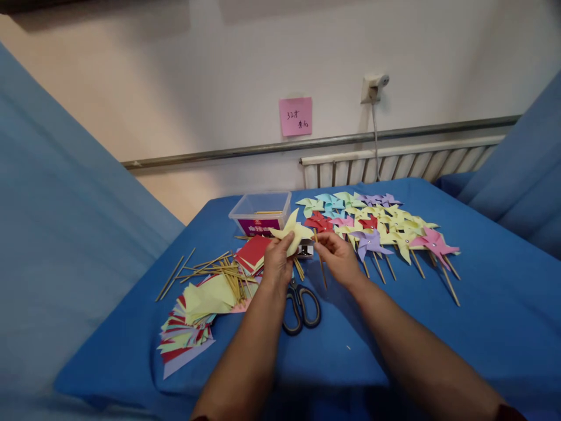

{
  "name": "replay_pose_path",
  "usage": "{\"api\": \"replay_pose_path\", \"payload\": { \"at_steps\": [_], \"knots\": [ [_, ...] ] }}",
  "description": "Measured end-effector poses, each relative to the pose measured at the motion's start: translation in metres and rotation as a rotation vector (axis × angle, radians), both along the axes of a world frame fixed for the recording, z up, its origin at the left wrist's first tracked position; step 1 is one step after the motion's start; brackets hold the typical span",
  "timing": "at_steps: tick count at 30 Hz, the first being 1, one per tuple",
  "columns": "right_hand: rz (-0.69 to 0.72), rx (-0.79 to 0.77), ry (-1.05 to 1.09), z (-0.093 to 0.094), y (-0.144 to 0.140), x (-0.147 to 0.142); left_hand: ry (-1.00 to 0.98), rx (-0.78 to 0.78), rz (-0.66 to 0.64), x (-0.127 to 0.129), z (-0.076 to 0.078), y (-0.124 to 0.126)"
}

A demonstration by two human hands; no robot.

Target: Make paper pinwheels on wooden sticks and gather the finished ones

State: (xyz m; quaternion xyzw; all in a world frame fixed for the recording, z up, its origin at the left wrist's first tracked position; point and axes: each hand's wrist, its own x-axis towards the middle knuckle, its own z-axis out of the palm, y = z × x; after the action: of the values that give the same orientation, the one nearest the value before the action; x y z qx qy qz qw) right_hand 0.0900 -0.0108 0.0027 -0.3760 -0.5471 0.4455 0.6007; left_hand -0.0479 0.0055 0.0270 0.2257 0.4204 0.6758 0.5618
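1. Up close, two bare hands meet over a table covered in blue cloth (482,327), seen from the person's own head
2. Their left hand (277,261) is closed around a pale yellow paper pinwheel (293,232), held just above the table near its middle
3. Their right hand (337,255) pinches a thin wooden stick (321,266) between the fingertips, just beside the pinwheel; the stick slants down toward the table
4. Black-handled scissors (300,308) lie on the cloth directly below the hands
5. To the left lies a fanned stack of coloured paper squares (193,321), with loose wooden sticks (205,266) scattered beside it
6. Behind the hands stands a clear plastic box (260,211)
7. To the right, many finished pinwheels (385,225) on sticks lie in overlapping rows
8. On the wall behind, a pink sticky note (295,116) bears handwriting too small to read
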Motion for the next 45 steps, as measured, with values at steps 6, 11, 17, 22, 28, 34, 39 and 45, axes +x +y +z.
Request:
{"api": "replay_pose_path", "payload": {
  "at_steps": [6,11,17,22,28,34,39,45],
  "knots": [
    [-0.241,0.281,-0.326,-0.001,-0.006,-0.003,0.056,0.039,-0.109,0.013,-0.002,-0.006],
    [-0.264,0.320,-0.468,0.002,-0.006,0.000,0.077,0.057,-0.156,0.017,-0.005,-0.008],
    [-0.281,0.235,-0.478,-0.002,-0.003,0.000,0.094,0.020,-0.200,0.016,-0.002,-0.009],
    [-0.282,0.177,-0.400,-0.006,0.001,0.000,0.126,0.019,-0.226,0.014,-0.004,-0.009],
    [-0.242,0.154,-0.375,-0.009,0.001,-0.001,0.163,0.024,-0.188,0.014,-0.007,-0.008],
    [-0.212,0.148,-0.395,-0.008,0.001,0.000,0.215,0.027,-0.143,0.014,-0.008,-0.008],
    [-0.194,0.102,-0.325,-0.011,0.001,-0.004,0.213,0.037,-0.121,0.014,-0.010,-0.007],
    [-0.140,0.001,-0.216,-0.014,0.001,-0.006,0.207,0.048,-0.094,0.013,-0.013,-0.005]
  ]
}}
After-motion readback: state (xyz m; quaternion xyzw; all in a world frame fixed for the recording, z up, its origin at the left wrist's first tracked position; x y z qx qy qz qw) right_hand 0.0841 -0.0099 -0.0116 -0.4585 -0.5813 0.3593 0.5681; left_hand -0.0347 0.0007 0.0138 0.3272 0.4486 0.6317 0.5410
